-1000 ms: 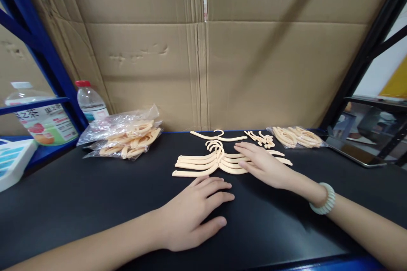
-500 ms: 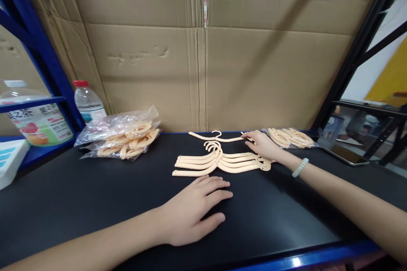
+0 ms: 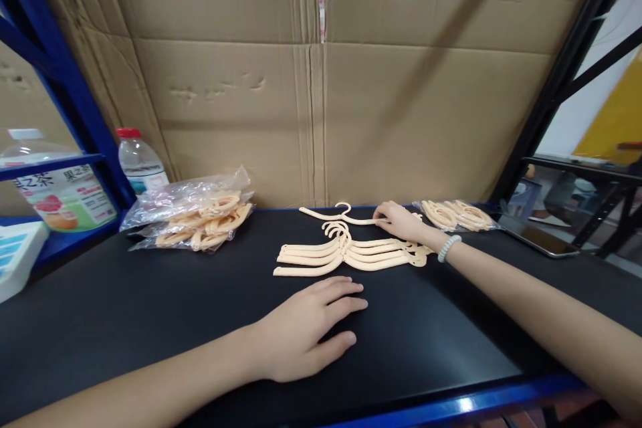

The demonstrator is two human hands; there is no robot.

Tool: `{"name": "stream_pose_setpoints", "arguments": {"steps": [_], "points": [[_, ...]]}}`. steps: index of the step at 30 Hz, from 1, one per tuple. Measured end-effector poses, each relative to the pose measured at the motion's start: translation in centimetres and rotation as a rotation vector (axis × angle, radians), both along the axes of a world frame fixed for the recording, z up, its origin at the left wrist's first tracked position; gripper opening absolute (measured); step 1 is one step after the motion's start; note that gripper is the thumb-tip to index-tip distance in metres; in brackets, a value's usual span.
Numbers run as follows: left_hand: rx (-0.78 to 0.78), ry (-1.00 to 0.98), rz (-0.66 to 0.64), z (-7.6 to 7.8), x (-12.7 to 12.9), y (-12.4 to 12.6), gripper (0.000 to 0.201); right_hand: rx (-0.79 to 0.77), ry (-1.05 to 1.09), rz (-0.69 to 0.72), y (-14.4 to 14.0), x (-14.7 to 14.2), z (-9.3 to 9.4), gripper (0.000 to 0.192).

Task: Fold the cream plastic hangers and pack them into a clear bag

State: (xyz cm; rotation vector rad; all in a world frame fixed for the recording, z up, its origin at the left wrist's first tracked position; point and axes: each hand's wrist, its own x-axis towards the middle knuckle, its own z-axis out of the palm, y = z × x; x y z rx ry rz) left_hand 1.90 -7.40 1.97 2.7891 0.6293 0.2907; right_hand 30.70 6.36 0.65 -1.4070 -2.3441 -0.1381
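Observation:
Several cream folding hangers (image 3: 311, 255) lie in an overlapping row on the black tabletop, their hooks pointing away from me. Behind that row is one separate cream hanger (image 3: 358, 220), and my right hand (image 3: 398, 221) has its fingers closed on the right arm of it. The hanger's right part is partly covered by that hand. My left hand (image 3: 311, 328) rests palm down on the table just in front of the row, fingers spread, holding nothing.
Clear plastic bags of cream hangers (image 3: 205, 221) are heaped at the left; another bagged pair (image 3: 456, 215) lies at the right, beside a phone (image 3: 539, 239). A red-capped bottle (image 3: 143, 160) stands back left. Cardboard (image 3: 225, 93) walls the rear edge.
My right hand has moved a little to the left along the separate hanger, and its fingers have closed on the arm. My left hand stays in place.

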Motion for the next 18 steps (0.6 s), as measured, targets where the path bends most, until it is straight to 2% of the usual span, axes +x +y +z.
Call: {"name": "stream_pose_setpoints", "arguments": {"steps": [8,11,13,15,18], "points": [[0.024,-0.063,-0.020,-0.5,-0.1,0.0,0.040,0.018,0.186,-0.061,-3.4,1.0,0.0,0.011],[0.104,-0.191,-0.078,-0.5,-0.2,0.2,0.031,0.013,0.364,-0.061,-4.2,1.4,0.1,0.008],[0.205,-0.345,-0.092,-0.3,-0.3,0.5,0.028,0.007,0.465,-0.055,-4.8,1.6,0.4,0.010],[0.318,-0.506,-0.040,0.1,-0.6,1.0,0.028,-0.001,0.526,-0.044,-5.4,1.7,0.9,0.014],[0.462,-0.652,0.127,0.9,-1.3,2.0,0.028,-0.025,0.567,-0.012,-6.1,1.6,1.5,0.016]]}}
